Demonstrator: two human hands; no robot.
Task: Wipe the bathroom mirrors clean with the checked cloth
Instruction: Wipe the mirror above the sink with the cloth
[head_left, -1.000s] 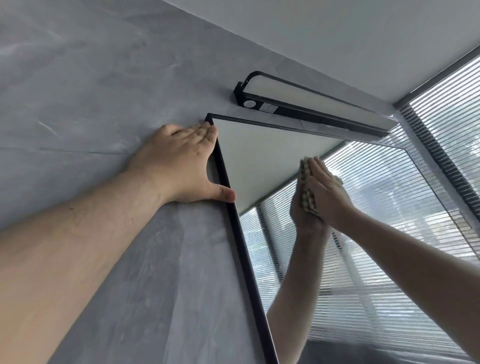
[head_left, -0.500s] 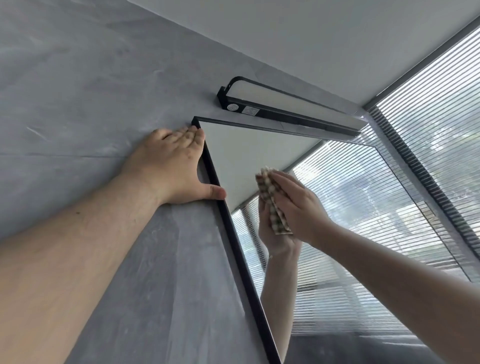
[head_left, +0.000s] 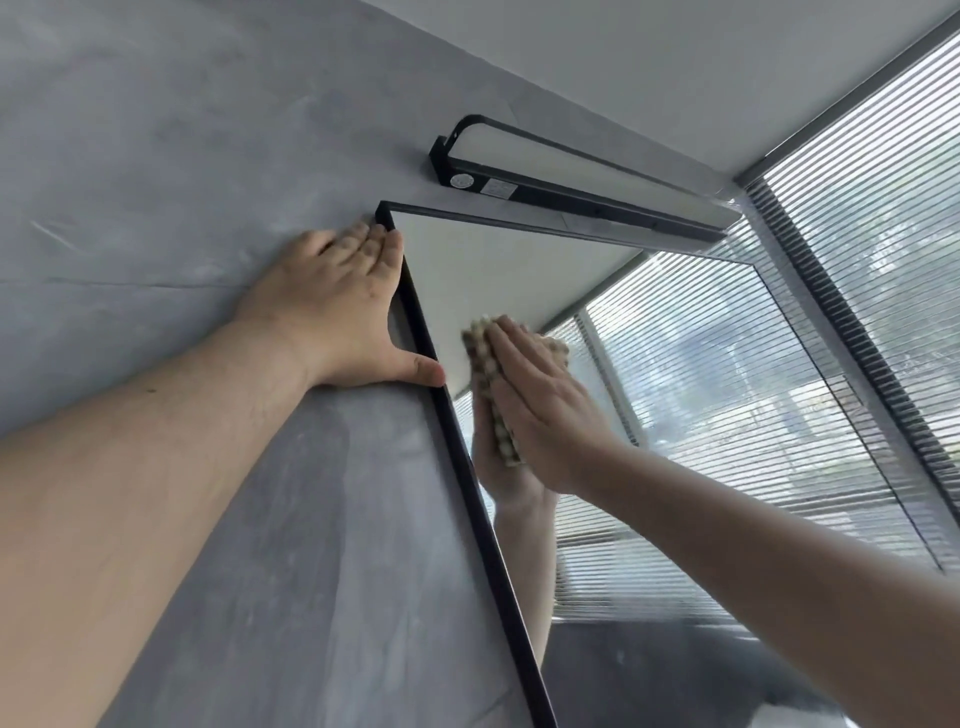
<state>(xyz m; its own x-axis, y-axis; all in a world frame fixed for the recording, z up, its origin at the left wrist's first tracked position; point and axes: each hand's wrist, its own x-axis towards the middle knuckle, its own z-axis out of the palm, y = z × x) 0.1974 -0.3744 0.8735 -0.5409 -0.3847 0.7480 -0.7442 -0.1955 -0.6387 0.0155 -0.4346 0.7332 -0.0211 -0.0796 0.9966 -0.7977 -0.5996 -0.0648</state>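
Head view: our right hand, fingers flat, presses the checked cloth on the mirror, near 10 o'clock. Left hand flat on the wall, holding nothing. We judge the cloth soft, light, best palm-pressed; glass slippery, fragile.

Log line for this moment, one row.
step: wiping | right hand: flat, pressing beige checked cloth on black-framed mirror near left edge | left hand: flat on grey wall

mirror glossy glass (matt black frame) | checked cloth woven | wall matt
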